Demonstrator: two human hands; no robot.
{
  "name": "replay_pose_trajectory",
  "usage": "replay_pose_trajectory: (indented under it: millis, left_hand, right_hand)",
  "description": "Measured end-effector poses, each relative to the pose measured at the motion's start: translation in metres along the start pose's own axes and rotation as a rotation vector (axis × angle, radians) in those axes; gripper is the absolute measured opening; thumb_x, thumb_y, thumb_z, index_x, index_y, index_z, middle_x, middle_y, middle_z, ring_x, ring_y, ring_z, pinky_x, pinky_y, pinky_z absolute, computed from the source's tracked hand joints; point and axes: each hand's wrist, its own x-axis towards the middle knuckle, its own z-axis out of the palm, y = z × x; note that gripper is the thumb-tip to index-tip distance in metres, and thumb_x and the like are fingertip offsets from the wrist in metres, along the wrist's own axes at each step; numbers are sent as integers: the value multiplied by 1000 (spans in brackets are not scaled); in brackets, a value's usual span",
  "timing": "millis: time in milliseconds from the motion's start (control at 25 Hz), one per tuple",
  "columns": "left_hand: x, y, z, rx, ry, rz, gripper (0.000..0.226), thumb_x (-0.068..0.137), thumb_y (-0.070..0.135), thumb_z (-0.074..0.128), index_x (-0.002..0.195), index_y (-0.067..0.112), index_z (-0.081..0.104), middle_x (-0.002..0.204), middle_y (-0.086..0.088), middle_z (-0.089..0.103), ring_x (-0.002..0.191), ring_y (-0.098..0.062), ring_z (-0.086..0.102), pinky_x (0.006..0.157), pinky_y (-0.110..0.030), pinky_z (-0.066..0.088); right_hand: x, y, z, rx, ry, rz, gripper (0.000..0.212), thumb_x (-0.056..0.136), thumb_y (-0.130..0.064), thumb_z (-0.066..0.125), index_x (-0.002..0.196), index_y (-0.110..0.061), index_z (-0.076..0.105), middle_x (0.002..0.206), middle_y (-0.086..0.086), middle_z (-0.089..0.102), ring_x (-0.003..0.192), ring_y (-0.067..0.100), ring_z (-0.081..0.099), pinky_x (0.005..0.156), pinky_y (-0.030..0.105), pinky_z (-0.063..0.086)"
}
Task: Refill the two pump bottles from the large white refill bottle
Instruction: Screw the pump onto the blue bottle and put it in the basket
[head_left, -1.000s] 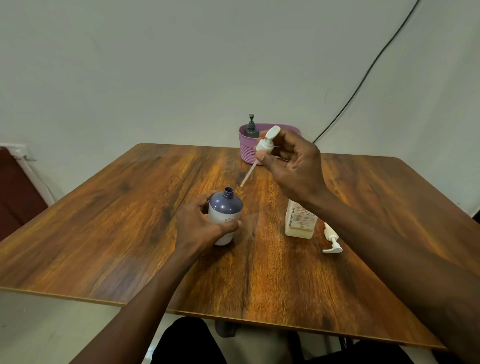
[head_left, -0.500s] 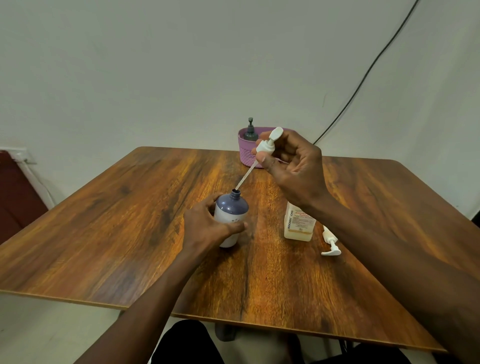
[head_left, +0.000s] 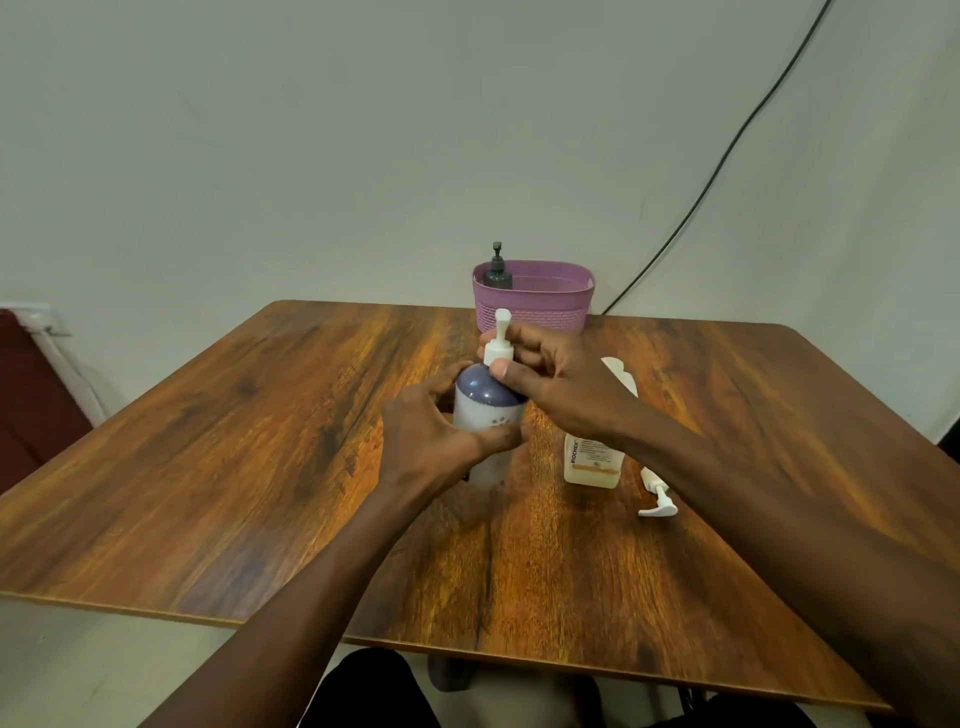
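the left hand (head_left: 436, 431) is gripping the body of the blue-topped bottle (head_left: 488, 402), which is standing upright mid-table (head_left: 234, 467). the right hand (head_left: 561, 384) is pinching the white pump (head_left: 501, 340) at the bottle's neck. just right, a square bottle (head_left: 592, 460) is standing with a loose pump (head_left: 657, 501) lying beside it. a dark bottle (head_left: 497, 273) is sitting in the purple basket (head_left: 540, 309).

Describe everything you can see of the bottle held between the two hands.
The bottle stands upright, seemingly resting on the wooden table near its middle. Its lower body is white, plastic by its look, with a few small dots. Its rounded shoulder is dark bluish purple. A white pump head sits on its neck. The left hand grips the body, and the right hand pinches the pump's collar. The base is blurred.
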Motion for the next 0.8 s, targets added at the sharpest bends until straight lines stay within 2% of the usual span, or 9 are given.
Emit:
replay_pose_trajectory:
  millis: [120,240,320,440,480,560,680,760,800]
  left_hand:
    - [-1,4,4,-1,24,16,79,57,56,91,127,28,67,108,13,73,92,0,69,75,-20,58]
    - [-3,10,9,17,1,34,71,57,53,92,120,30,69,103,18,72,92,3,68,72,-20,58]
    - [-1,21,9,8,-6,53,62,58,53,92,112,38,66,94,27,68,88,9,67,67,-13,55]
    - [7,31,7,-4,5,55,70,57,61,90,117,34,67,95,22,70,85,8,67,66,-10,53]
    - [9,31,7,-1,8,54,71,57,60,91,118,33,68,96,20,71,84,7,68,67,-11,53]
    - [10,31,7,21,6,56,69,57,59,91,118,34,68,94,21,70,83,8,67,67,-12,54]
    - [5,36,10,13,-2,81,65,58,58,90,114,39,64,93,28,66,86,10,66,69,-10,52]
    - [5,40,13,-3,5,72,63,58,55,91,112,40,63,92,29,65,85,10,66,66,-8,51]
    - [7,40,14,-13,9,68,63,58,54,91,113,39,64,92,28,66,84,10,67,66,-9,52]
  right_hand:
    - [-4,-11,-7,-99,117,22,41,82,-27,85,117,-14,69,107,1,78,96,4,74,81,26,62]
    - [-2,-18,-13,-321,243,105,58,57,-61,89,84,-14,69,79,-1,75,72,12,72,63,30,58]
    - [-1,-19,-15,-325,210,168,68,58,-73,80,94,-16,69,88,-2,75,80,13,71,70,32,60]
    - [-6,-18,-17,65,143,125,63,84,-47,78,137,-20,56,128,1,69,114,11,68,96,34,58]
    - [-9,-20,-19,186,120,100,60,91,-33,76,144,-22,50,132,3,69,117,11,68,97,34,58]
    - [-11,-24,-22,147,165,65,65,87,-19,81,144,-21,50,119,2,75,104,9,73,86,30,62]
    - [-9,-33,-21,-226,373,98,82,61,-51,94,126,-22,53,99,-9,69,83,3,69,67,16,58]
    - [-8,-34,-18,-235,312,123,81,65,-61,86,128,-26,49,109,-9,65,95,4,66,74,18,57]
    - [-7,-34,-20,-142,246,121,75,74,-56,83,134,-28,47,120,-7,65,105,7,66,83,24,59]
